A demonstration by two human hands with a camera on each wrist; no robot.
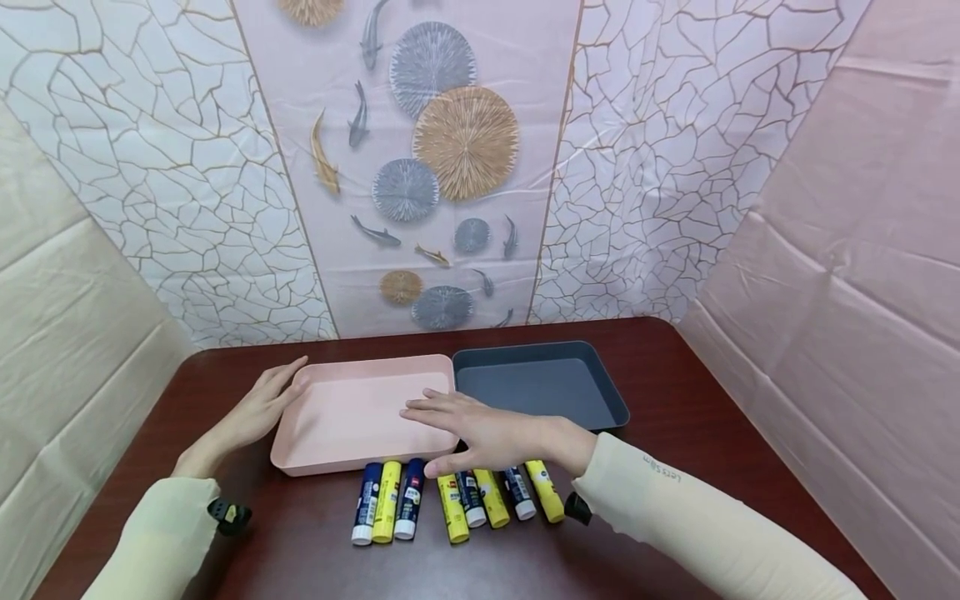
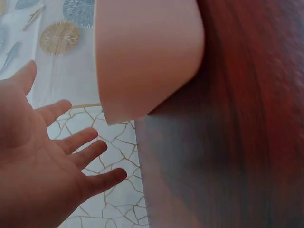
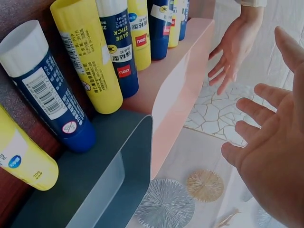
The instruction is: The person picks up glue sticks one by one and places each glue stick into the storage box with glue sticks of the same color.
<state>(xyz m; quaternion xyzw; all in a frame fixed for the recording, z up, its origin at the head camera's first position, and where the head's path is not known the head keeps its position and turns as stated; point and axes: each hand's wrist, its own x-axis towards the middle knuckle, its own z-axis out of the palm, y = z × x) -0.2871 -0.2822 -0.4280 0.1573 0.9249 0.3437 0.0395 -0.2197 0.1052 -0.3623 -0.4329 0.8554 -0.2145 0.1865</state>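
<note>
My left hand is at the left side of a pink tray, its fingers extended by the rim; whether it touches cannot be told. Over the pink tray's right end hovers my right hand, fingers straight and spread, holding nothing. In the right wrist view this hand has empty space around its fingers. Several glue sticks stand out in front of the trays: a blue one, a yellow one and another blue one at left, with further yellow and blue ones under my right forearm.
A dark blue-grey tray adjoins the pink one on its right. Both lie on a dark reddish wooden table. Patterned cloth hangs behind the table, and plain cloth hangs on the right side.
</note>
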